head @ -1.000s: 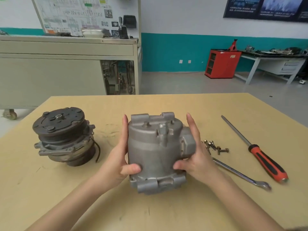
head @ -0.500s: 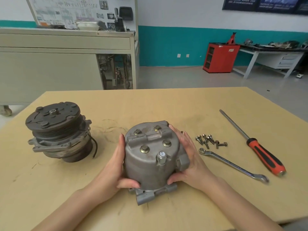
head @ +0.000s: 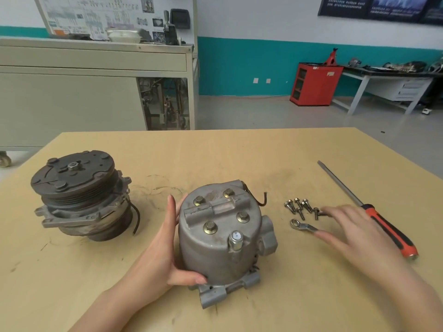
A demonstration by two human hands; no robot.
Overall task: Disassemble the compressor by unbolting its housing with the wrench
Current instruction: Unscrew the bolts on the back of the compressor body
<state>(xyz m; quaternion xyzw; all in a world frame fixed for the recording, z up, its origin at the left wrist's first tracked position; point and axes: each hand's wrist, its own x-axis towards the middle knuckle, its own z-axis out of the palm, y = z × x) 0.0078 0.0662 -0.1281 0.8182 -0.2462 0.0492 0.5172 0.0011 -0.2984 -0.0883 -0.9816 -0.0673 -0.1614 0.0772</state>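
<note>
The left hand [head: 167,248] stands upright against the left flank of the compressor [head: 215,248], fingers straight and pressed to the metal, thumb hooked round the lower front just above the foot flange, so it holds the body steady. The right hand [head: 354,233] is stretched out low over the bench [head: 215,152], palm down, fingers spread and loose, gripping nothing; it is blurred, and I cannot tell whether the fingertips touch the wrench [head: 300,225] beneath them.

The compressor is a dull grey cast-metal cylinder, standing on end, scuffed on top, with four brassy hex bolts [head: 210,227] seated in its cap and a threaded port at the near rim. The wrench is a slim bright steel bar, its ring end pointing toward the compressor, its shaft hidden under the right hand. Just beyond it lies a cluster of loose screws [head: 299,207]. To the right lies a long screwdriver [head: 383,226] with a red-and-black handle. Well to the left sits a second compressor [head: 79,195] with a dark ribbed pulley.
</note>
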